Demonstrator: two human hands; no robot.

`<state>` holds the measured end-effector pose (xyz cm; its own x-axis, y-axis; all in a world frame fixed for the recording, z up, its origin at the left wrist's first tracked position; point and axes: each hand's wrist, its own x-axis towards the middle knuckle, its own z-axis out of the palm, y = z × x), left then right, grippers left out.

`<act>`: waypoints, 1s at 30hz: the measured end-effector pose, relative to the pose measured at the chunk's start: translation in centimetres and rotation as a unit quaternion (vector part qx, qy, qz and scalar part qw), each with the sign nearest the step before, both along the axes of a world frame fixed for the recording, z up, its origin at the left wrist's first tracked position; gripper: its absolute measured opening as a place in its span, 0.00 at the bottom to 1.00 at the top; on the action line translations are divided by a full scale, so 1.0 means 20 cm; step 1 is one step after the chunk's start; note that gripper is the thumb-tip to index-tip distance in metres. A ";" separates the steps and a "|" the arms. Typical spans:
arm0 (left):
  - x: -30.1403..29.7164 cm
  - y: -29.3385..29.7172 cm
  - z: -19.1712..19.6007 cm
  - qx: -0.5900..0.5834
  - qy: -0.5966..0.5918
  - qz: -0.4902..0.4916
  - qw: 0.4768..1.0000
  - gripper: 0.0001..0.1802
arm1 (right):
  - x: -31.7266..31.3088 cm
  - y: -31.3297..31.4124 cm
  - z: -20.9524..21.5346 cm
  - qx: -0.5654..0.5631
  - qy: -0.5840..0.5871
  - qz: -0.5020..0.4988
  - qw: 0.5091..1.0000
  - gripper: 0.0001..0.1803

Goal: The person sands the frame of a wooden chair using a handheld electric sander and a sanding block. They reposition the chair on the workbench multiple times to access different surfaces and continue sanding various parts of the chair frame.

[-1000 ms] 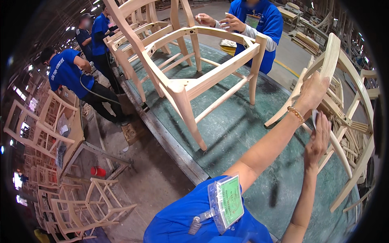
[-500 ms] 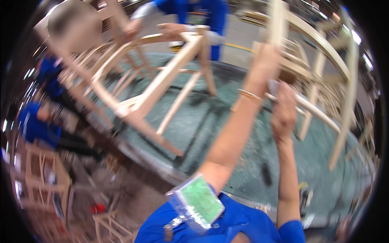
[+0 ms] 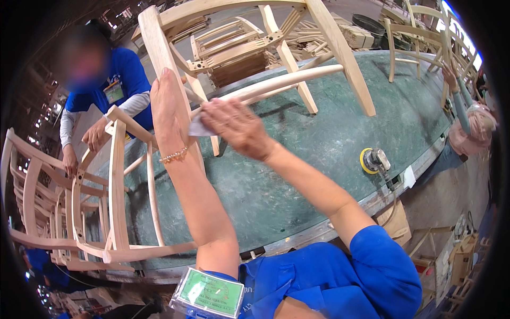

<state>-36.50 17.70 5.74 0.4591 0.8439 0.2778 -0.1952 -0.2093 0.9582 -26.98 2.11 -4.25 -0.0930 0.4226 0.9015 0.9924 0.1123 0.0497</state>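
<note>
A pale unfinished wooden chair frame [image 3: 344, 64] stands on the green tabletop in front of me. My left hand [image 3: 169, 103] is closed around its near left leg [image 3: 154, 40], a beaded bracelet on the wrist. My right hand [image 3: 234, 127] presses a folded sheet of what looks like sandpaper [image 3: 201, 128] around the end of the round stretcher [image 3: 289, 80], where it meets that leg. Part of the sheet is hidden under the fingers.
A sander [image 3: 375, 161] with a yellow rim lies at the right on the green table [image 3: 297, 196]. More chair frames [image 3: 118, 186] crowd the left, beside a co-worker [image 3: 125, 74] in blue. Another person [image 3: 470, 125] handles chairs at far right. Wood pieces [image 3: 356, 36] lie stacked beyond.
My view has swung to the right, so the chair frame and my hands appear further left. My left hand still holds the leg; my right hand still has the sheet at the stretcher.
</note>
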 end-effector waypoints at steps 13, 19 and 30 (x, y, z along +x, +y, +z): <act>-0.09 -0.15 -0.03 0.022 0.030 0.038 0.999 0.21 | -0.12 -0.13 0.09 0.019 0.085 0.031 0.996 0.18; -0.14 -0.46 -0.10 0.037 -0.032 0.084 0.995 0.18 | 0.40 -0.67 0.01 -0.009 0.170 -0.148 0.974 0.16; -0.33 -1.06 -0.34 0.074 -0.065 0.076 0.992 0.22 | -0.14 -1.31 -0.68 -0.117 0.788 0.181 0.577 0.20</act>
<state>-43.11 -3.55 -0.97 0.2817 0.8459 0.4530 -0.2698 -0.3832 0.8834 -29.77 -24.06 -17.89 0.6441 0.7596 -0.0905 -0.3050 0.1465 -0.9410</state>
